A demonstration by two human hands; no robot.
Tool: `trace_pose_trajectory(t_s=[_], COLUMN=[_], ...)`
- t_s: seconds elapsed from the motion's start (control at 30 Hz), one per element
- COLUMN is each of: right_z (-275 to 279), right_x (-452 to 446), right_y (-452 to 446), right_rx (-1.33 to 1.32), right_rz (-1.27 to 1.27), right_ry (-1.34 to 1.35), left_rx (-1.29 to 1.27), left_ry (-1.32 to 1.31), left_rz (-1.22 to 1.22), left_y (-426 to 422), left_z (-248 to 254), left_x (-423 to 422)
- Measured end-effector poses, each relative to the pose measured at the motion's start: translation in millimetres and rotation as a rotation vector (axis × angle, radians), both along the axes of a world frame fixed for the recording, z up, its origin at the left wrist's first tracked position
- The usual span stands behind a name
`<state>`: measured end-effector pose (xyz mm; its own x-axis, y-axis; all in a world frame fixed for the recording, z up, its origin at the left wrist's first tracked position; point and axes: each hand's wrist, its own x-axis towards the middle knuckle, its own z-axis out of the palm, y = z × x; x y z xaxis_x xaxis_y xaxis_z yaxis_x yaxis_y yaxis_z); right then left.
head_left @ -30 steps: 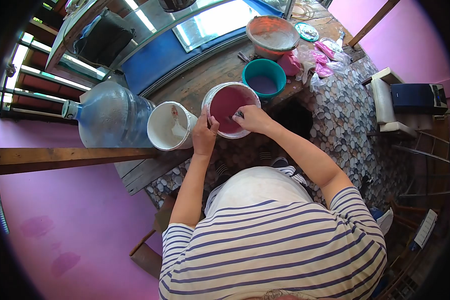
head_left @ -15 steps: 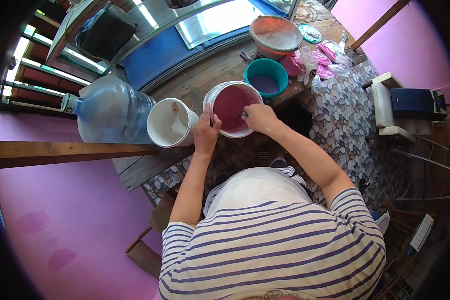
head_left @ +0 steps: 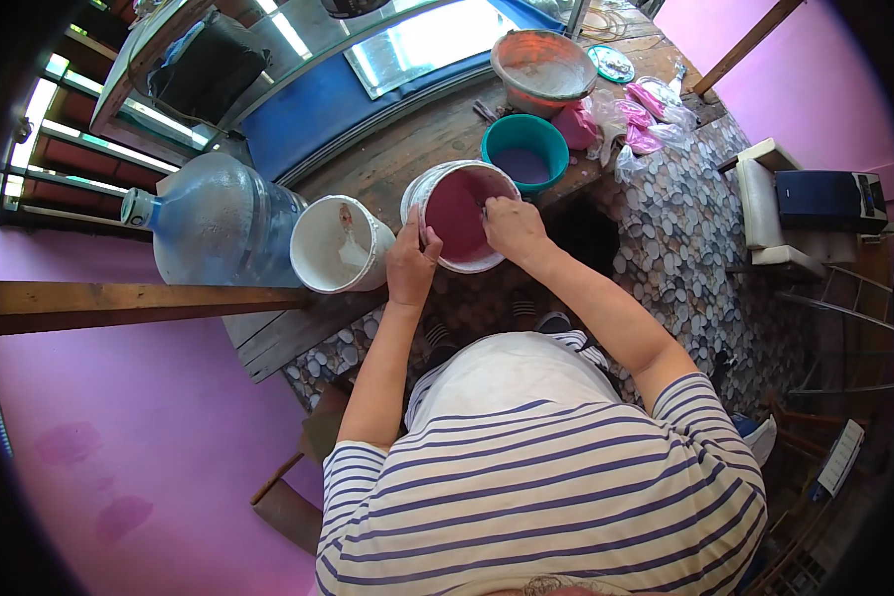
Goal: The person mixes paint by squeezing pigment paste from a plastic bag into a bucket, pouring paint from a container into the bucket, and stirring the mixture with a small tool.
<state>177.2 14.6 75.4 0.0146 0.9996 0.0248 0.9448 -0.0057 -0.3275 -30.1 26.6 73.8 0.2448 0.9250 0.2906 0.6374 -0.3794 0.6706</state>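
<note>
A white bucket point(head_left: 413, 192) of deep pink paint point(head_left: 454, 221) stands tilted toward me at the bench edge. My left hand point(head_left: 411, 264) grips its near left rim, thumb up along the side. Over the right side of the opening, my right hand point(head_left: 513, 229) is closed around a thin, dark-ended tool point(head_left: 484, 211); its lower part is hidden, so its kind is unclear. Just left of my left hand is a second white bucket point(head_left: 308, 243), with a whitish smear and a brown mark inside. Behind the paint bucket sits a teal tub point(head_left: 556, 174) holding purplish liquid.
On the wooden bench point(head_left: 368, 164) are a large blue water bottle point(head_left: 223, 223), an orange basin point(head_left: 512, 74) and pink-stained plastic bags point(head_left: 641, 119). A wooden beam point(head_left: 149, 300) juts in from the left. Pebble-patterned flooring point(head_left: 670, 243) and a dark speaker-like box point(head_left: 829, 202) lie to the right.
My right hand has shifted slightly left and up within the paint bucket, turning the tool. My left hand keeps its hold on the rim. The whole view has shifted slightly.
</note>
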Motion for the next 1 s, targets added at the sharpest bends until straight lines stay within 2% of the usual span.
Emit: trace_pose_trajectory(t_s=[0.13,0.23,0.37,0.43,0.57,0.67,0.8,0.83,1.0], right_z=[12.3,15.0,14.3,8.1,0.8,-8.3,-14.7,-16.9,-15.3], right_x=[-5.9,-11.6,-17.1,-18.3,-8.5,0.8,3.9,-0.8,-17.6], right_y=[-14.2,-17.2,-15.3,-12.4,-4.3,1.9,10.5,11.0,-3.5], right_rx=[-0.203,-0.232,-0.200,-0.080,-0.007,0.112,0.191,0.207,0.183], right_rz=[0.033,0.103,0.138,0.159,0.138,-0.009,-0.029,0.031,0.264], right_ry=[0.069,0.153,0.289,0.373,0.267,0.166,0.150,0.130,0.162], left_rx=[0.018,0.038,-0.032,0.111,0.120,0.139,0.042,-0.016,0.016], left_ry=[-0.009,-0.026,-0.009,-0.017,-0.027,-0.048,-0.029,-0.027,-0.023], left_rz=[0.010,0.002,0.005,0.020,0.029,0.016,0.005,0.004,0.000], left_y=[-0.5,-0.5,-2.8,-2.4,0.1,0.6,-3.4,-3.7,-2.3], left_z=[-2.6,-3.1,-1.5,-5.8,-8.3,-9.0,-3.7,-2.8,-2.5], left_x=[-0.2,0.2,-0.4,-1.0,-5.2,-7.4,-3.7,-2.5,2.0])
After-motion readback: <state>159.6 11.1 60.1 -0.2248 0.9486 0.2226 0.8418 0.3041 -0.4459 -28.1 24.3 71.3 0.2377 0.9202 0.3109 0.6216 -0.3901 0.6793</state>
